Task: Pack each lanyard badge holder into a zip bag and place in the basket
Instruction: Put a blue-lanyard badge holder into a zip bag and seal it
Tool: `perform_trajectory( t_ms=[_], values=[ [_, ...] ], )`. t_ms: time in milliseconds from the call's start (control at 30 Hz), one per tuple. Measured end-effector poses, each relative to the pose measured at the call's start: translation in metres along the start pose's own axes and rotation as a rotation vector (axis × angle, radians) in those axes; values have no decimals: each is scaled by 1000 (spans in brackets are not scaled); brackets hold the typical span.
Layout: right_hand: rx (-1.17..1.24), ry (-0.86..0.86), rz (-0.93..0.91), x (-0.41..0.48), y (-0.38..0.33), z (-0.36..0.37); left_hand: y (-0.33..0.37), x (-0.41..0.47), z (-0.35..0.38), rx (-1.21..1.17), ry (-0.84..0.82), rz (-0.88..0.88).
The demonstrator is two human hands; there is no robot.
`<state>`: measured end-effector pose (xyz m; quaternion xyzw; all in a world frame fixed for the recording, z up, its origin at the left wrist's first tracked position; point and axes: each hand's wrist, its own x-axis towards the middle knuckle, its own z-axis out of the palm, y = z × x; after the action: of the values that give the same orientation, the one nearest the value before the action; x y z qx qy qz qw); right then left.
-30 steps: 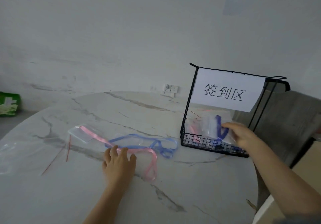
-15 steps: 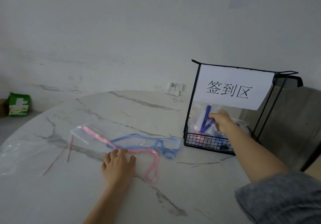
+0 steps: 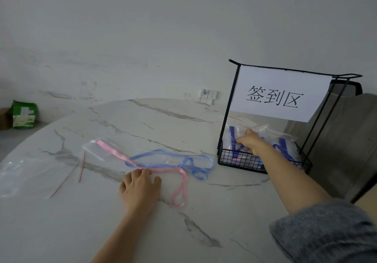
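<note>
A black wire basket with a white paper sign stands at the table's right. My right hand reaches inside it, fingers closed on a zip bag with a blue lanyard. More packed bags lie in the basket. On the table a pink lanyard with a clear badge holder crosses a blue lanyard. My left hand rests flat on the table, fingertips touching the pink ribbon. Empty zip bags lie at the left.
The round marble table curves away at left and right edges. A grey chair stands behind the basket. A green package sits on the floor at far left. A wall socket is behind the table.
My right hand has carried the bagged blue lanyard from the basket's front side over into the basket and lowered it. My left hand has stayed on the pink ribbon.
</note>
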<state>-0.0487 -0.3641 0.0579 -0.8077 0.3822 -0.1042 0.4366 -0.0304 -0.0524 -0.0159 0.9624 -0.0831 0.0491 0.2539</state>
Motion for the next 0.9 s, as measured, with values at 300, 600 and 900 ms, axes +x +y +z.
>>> perform_trajectory(
  t_ms=[300,600,900],
  values=[
    [-378,209,-107,-31,-3,12,-1,-2,-4,-90,0,-25],
    [-433,284,-664,-100,-39,66,-5,1,-4,-276,44,-117],
    [-456,-130,-551,-95,-79,159,-6,-3,-10,-503,210,-265]
  ],
)
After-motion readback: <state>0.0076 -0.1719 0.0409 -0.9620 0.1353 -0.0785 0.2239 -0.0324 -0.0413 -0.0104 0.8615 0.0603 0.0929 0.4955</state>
